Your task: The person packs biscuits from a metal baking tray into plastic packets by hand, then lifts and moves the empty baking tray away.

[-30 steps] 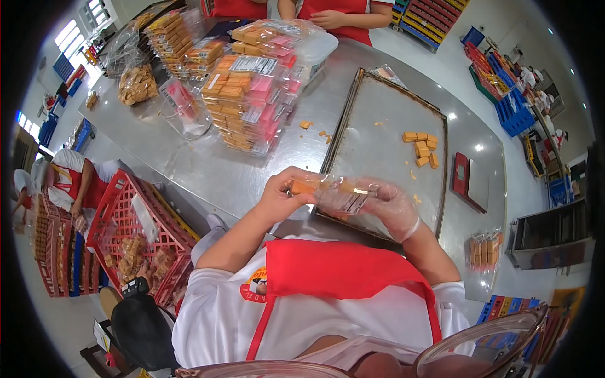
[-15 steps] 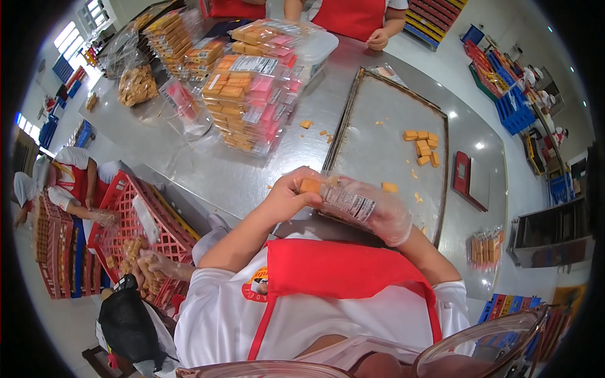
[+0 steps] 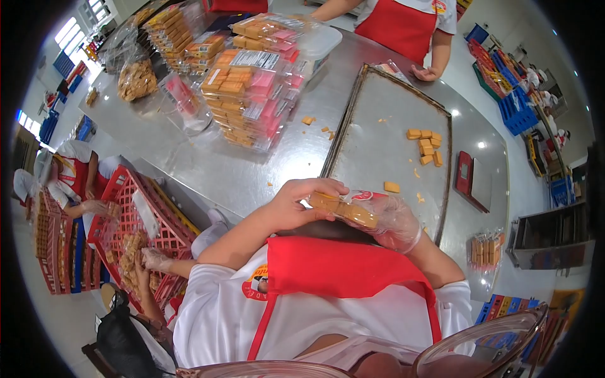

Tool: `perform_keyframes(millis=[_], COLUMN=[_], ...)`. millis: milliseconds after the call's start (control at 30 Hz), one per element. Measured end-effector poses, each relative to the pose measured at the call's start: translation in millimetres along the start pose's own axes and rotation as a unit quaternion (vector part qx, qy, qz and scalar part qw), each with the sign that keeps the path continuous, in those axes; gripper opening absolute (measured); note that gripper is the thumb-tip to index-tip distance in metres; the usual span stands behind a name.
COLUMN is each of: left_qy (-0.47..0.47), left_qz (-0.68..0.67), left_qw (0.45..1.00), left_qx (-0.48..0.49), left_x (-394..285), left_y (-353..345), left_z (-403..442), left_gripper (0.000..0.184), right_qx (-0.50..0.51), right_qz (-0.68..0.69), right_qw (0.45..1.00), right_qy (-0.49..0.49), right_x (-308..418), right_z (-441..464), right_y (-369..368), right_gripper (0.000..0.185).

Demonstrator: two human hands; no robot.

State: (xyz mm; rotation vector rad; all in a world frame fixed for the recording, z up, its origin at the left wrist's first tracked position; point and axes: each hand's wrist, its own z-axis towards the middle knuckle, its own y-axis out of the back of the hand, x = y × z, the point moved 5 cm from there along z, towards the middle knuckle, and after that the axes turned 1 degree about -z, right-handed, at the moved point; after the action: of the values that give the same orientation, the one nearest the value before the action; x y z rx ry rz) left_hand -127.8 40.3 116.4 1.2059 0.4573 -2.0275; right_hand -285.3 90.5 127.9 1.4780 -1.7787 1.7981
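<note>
Between my two hands is a clear plastic pack of orange-brown biscuits [image 3: 345,210], held above the near edge of a metal tray. My bare left hand [image 3: 307,203] grips its left end, and my right hand [image 3: 396,222], in a clear plastic glove, grips the right end. On the tray [image 3: 372,142] lie several loose biscuits [image 3: 426,146], a single biscuit [image 3: 391,187] and crumbs. Left of the tray rises a stack of filled packs [image 3: 236,94] with pink labels.
A red scale [image 3: 463,172] is right of the tray, with small packs [image 3: 485,250] nearer. A plastic tub [image 3: 321,44] stands behind the stack. Co-workers stand across the table [image 3: 252,183] and at the left, around a red crate [image 3: 148,220].
The pack in my hands has turned, so its biscuits now face up instead of its label. A single biscuit has appeared on the tray since the first frame. The co-worker opposite has moved right.
</note>
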Motion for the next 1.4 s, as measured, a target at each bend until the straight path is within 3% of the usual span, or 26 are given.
perform_keyframes(millis=[167,267,467,567,667,767,867,1067,1167,1267,1367,1400], left_qy=[-0.023,-0.011,-0.059,-0.024,-0.024,0.139,0.125,0.104,0.181,0.212,0.248,0.239], left_qz=[0.052,0.052,0.078,0.088,0.029,-0.043,-0.017,0.009,-0.136,-0.161,-0.176,-0.181], left_qw=[0.998,0.999,0.995,0.996,0.998,0.98,0.981,0.982,0.953,0.947,0.94,0.942], left_qx=[0.009,-0.004,0.001,-0.022,-0.046,-0.133,-0.146,-0.16,-0.202,-0.18,-0.152,-0.152], left_x=[-5,-5,-9,-4,9,23,27,23,33,32,39,36], left_y=[1,0,-3,-6,-6,0,0,-4,1,2,-3,-5], left_z=[4,5,11,11,6,-4,-6,-3,-6,-7,-7,-5], left_gripper=[0.032,0.033,0.033,0.031,0.028,0.026,0.028,0.028,0.026,0.025,0.025,0.027], right_qx=[0.022,-0.038,-0.05,-0.097,-0.095,-0.14,-0.132,-0.09,-0.135,-0.082,-0.004,-0.004], right_qz=[0.017,-0.038,-0.057,-0.04,-0.016,0.067,-0.074,-0.156,-0.282,-0.372,-0.636,-0.62], right_qw=[0.999,0.999,0.997,0.994,0.995,0.988,0.988,0.979,0.934,0.909,0.719,0.739], right_qy=[0.036,0.01,-0.009,-0.018,-0.005,0.0,0.034,0.098,0.176,0.167,0.278,0.264], right_x=[-2,-3,0,7,6,7,12,1,12,16,23,24], right_z=[3,5,10,16,19,19,20,27,26,19,13,14], right_y=[1,6,4,-3,0,1,1,21,15,2,-14,-18], right_gripper=[0.017,0.014,0.017,0.018,0.02,0.02,0.016,0.016,0.023,0.026,0.032,0.033])
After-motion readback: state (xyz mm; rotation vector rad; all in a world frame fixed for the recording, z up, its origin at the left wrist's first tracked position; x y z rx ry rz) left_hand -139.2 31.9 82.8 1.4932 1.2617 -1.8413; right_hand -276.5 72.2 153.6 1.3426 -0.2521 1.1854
